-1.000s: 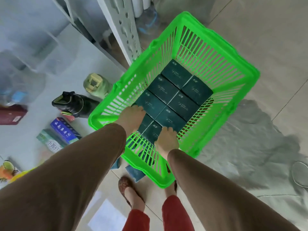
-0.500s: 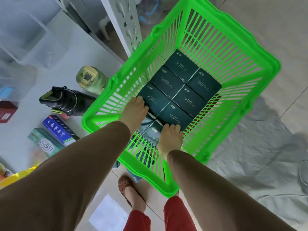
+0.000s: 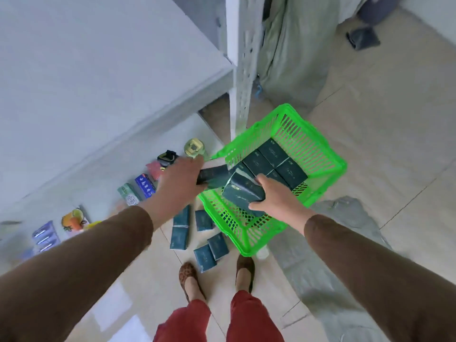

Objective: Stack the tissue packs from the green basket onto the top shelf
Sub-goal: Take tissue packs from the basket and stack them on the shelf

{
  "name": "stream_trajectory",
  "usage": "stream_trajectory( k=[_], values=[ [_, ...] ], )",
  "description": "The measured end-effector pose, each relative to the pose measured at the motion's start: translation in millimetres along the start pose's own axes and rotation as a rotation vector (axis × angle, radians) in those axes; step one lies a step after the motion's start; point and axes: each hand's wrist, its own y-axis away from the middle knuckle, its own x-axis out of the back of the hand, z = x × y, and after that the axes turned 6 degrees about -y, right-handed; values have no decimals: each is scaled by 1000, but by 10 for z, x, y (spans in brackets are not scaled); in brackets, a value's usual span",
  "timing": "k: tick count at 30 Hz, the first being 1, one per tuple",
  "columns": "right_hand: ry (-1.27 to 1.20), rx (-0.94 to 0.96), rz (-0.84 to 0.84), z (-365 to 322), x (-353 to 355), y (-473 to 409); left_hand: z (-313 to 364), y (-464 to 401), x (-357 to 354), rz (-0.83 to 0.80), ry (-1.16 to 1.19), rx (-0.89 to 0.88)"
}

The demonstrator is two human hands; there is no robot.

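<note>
The green basket [image 3: 318, 154] stands on the floor beside the shelf post, with several dark green tissue packs [image 3: 274, 160] lying flat in its bottom. My left hand [image 3: 179, 186] grips one dark tissue pack [image 3: 213, 175] above the basket's left rim. My right hand [image 3: 275, 199] grips another tissue pack [image 3: 243, 193], raised over the near half of the basket. The wide white top shelf [image 3: 98, 77] fills the upper left of the view and its visible surface is bare.
Several more tissue packs [image 3: 181, 228] lie on the floor by my feet. A lower shelf holds bottles [image 3: 195, 148], small boxes [image 3: 144, 185] and packets. The perforated white shelf post [image 3: 240, 70] rises beside the basket. A grey sack [image 3: 291, 58] lies behind it.
Both hands were down in the basket on the packs; now each has lifted a pack out, and my view has risen so the top shelf shows.
</note>
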Motion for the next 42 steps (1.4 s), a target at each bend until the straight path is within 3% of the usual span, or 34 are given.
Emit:
stream_trajectory(
  k=[4,9,14,19,30,35,42],
  values=[
    [-52,254,49,-1058,454,304,-743,976,866,108,274,264],
    [-372,491,9,-2441,498,519,-1798,2152,1467,259,398,438],
    [-479,628,-151,-3714,-55,449,-2880,2945,1612,362,441,557],
    [-478,648,-141,-4686,-901,222,-4025,3402,1541,408,335,582],
    [-547,566,-119,-5895,-2203,-242,-5772,3684,1227,406,-9,555],
    [-535,569,-73,-6206,-2461,-455,-6074,3698,1109,377,-101,590],
    [-491,524,170,-6381,-2697,-649,-6174,3620,1064,394,-160,564]
  ],
)
